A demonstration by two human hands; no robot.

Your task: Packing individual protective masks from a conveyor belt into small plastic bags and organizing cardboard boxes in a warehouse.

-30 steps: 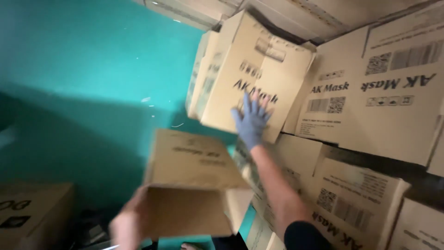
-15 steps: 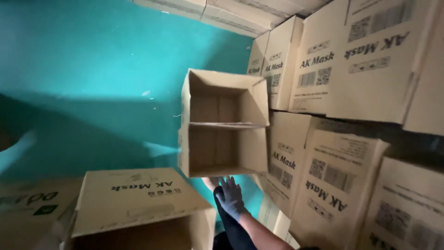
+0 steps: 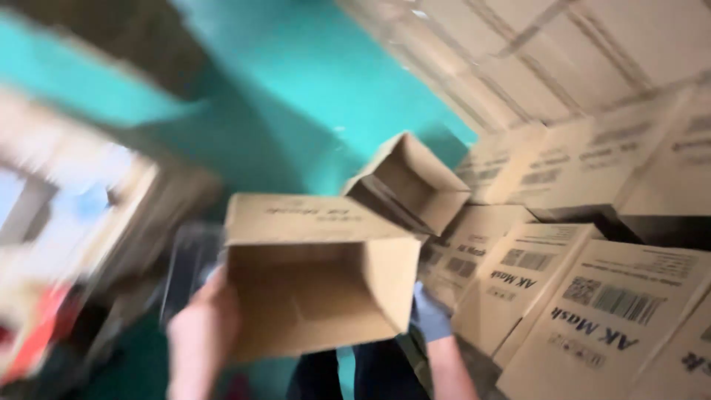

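Observation:
I hold an empty open cardboard box [image 3: 318, 281] in front of me, its open side facing me. My left hand [image 3: 204, 326], bare, grips the box's left wall. My right hand [image 3: 431, 315], in a blue glove, presses against its right wall and is partly hidden behind it. A second empty open cardboard box [image 3: 407, 185] lies tilted on the teal floor [image 3: 296, 89] just beyond the held one, beside the stacked boxes.
Stacks of closed printed cardboard boxes [image 3: 592, 296] fill the right side and the back. Blurred cardboard boxes [image 3: 81, 215] and a red thing [image 3: 41, 333] stand at the left. My dark trouser legs [image 3: 355, 374] show below the box.
The view has swung left and down. The tossed empty box has come to rest on the floor by the stack. Both hands now hold the other box, raised with its opening toward me.

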